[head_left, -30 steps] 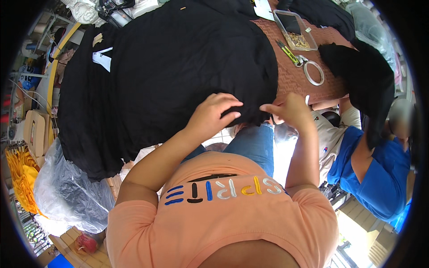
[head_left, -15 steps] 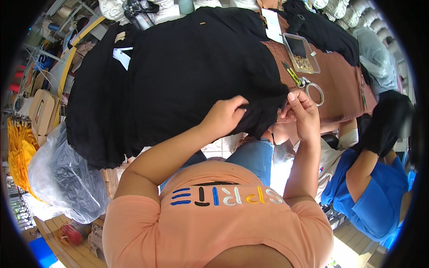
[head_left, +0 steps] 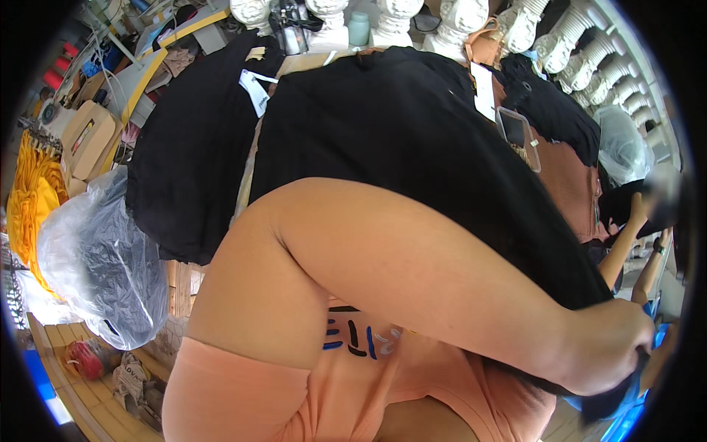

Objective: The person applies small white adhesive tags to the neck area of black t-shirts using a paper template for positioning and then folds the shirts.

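My left arm reaches across my body, and my left hand (head_left: 607, 346) is closed at the lower right, gripping an edge of black cloth. The large black cloth (head_left: 398, 132) stretches from the table toward that hand, passing behind my forearm. A dark end of cloth (head_left: 611, 398) hangs below the fist. My right hand is out of view. To the left lies a second black piece of cloth (head_left: 191, 147), with a white tag (head_left: 255, 92) near its top.
A clear plastic box (head_left: 532, 151) and a white card (head_left: 482, 92) lie on the brown table cover (head_left: 565, 188). White carved balusters (head_left: 394, 22) line the far edge. A plastic-wrapped bundle (head_left: 110, 258) sits left, by yellow cloths (head_left: 37, 214). Another person's arm (head_left: 626, 243) shows at right.
My left hand has swung from the middle of the cloth to the lower right, drawing black cloth with it. My right hand has left the view. The view has shifted.
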Motion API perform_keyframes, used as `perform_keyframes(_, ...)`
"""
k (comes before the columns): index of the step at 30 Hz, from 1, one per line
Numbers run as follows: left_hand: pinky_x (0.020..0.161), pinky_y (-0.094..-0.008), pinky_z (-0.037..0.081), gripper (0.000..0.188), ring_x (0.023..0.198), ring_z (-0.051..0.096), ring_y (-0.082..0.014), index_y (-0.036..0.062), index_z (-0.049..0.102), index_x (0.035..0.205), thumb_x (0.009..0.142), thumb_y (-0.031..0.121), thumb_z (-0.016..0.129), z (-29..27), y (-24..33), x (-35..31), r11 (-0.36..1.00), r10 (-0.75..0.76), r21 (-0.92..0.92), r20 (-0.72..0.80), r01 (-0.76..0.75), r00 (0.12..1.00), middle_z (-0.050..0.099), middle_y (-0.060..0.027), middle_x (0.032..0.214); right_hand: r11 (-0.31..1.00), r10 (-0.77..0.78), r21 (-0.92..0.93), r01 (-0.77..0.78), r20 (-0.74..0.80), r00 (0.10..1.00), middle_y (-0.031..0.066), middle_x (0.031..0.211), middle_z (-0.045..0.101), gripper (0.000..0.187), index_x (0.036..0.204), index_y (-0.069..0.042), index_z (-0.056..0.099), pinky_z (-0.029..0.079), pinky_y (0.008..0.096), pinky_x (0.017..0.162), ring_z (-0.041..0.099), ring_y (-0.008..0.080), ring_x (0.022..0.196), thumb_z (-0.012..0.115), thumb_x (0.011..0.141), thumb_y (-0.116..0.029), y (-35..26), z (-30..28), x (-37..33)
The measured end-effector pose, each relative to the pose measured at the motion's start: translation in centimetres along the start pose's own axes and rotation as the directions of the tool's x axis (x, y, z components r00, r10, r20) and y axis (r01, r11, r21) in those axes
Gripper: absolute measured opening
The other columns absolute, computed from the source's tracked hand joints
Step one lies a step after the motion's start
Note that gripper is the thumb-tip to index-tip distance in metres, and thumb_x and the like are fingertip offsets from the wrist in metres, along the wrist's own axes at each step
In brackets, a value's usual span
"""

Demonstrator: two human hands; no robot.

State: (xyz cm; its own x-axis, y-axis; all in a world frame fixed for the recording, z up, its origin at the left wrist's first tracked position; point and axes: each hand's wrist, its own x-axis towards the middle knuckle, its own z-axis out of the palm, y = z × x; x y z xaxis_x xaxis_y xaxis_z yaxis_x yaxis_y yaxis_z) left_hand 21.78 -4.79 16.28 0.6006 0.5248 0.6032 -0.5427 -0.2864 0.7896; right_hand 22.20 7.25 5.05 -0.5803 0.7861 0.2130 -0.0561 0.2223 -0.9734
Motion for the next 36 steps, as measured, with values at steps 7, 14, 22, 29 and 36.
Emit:
perform_keyframes(7, 0.067, -0.0361, 0.052, 0.029, 0.083, 0.066, -0.0247, -0.0011, 0.062, 0.11, 0.09, 0.016, 0.05, -24.8, 10.3, -8.7, 0.478, -0.237, 0.774, -0.341, 0.415, 0.91, 0.066, -0.0184, 0.099, 0.995, 0.047, -0.079, -0.054, -0.082, 0.995, 0.0065, 0.094, 0.067, 0.023, 0.107, 0.002, 0.063, 0.049, 0.0258, 0.078, 0.063, 0.013, 0.087, 0.064, 0.087, -0.01, 1.2, -0.9, 5.8)
perform_keyframes(14, 0.07, -0.0345, 0.052, 0.033, 0.08, 0.066, -0.0216, 0.0014, 0.06, 0.117, 0.094, 0.023, 0.049, -37.4, 16.6, -22.1, -0.029, 0.002, 0.417, -0.909, 0.908, 0.417, 0.067, -0.0131, 0.102, 0.999, 0.04, 0.001, -0.04, 0.11, 0.993, 0.0073, 0.097, 0.068, 0.025, 0.109, 0.002, 0.062, 0.049, 0.0259, 0.081, 0.062, 0.0123, 0.089, 0.065, 0.087, -0.01, -2.7, -1.0, 2.0)
perform_keyframes(22, 0.084, -0.0214, 0.047, 0.046, 0.09, 0.063, -0.0136, 0.0023, 0.055, 0.129, 0.095, 0.034, 0.054, -21.2, 7.5, -6.1, 0.748, -0.14, 0.653, -0.022, 0.12, 0.99, 0.068, -0.0052, 0.107, 0.94, -0.121, -0.263, 0.218, 0.338, 0.933, 0.0118, 0.091, 0.067, 0.032, 0.097, 0.009, 0.063, 0.048, 0.0298, 0.076, 0.064, 0.0186, 0.083, 0.071, 0.076, -0.015, -14.8, -0.4, 0.5)
perform_keyframes(29, 0.079, -0.0325, 0.049, 0.031, 0.082, 0.063, -0.0183, -0.0003, 0.065, 0.101, 0.087, 0.027, 0.06, -24.6, 20.0, -12.2, 0.103, -0.482, 0.756, -0.53, 0.646, 0.697, 0.066, -0.0089, 0.095, 0.818, -0.186, -0.471, 0.329, 0.324, 0.927, 0.0005, 0.067, 0.054, 0.032, 0.071, -0.002, 0.052, 0.038, 0.0273, 0.059, 0.052, 0.0114, 0.064, 0.069, 0.08, -0.027, -12.0, -10.4, 3.2)
perform_keyframes(36, 0.106, -0.0652, 0.02, 0.061, 0.124, 0.049, -0.0257, 0.0121, 0.044, 0.138, 0.088, 0.045, 0.058, -22.9, 9.9, -12.6, -0.954, -0.194, 0.288, -0.805, 0.083, 0.56, 0.054, -0.0083, 0.13, -0.218, -0.26, -0.975, 0.053, 0.11, 0.959, 0.0085, 0.088, 0.064, 0.03, 0.094, -0.007, 0.063, 0.043, 0.0425, 0.081, 0.062, 0.0282, 0.088, 0.066, 0.081, -0.034, -6.1, -4.0, 4.8)
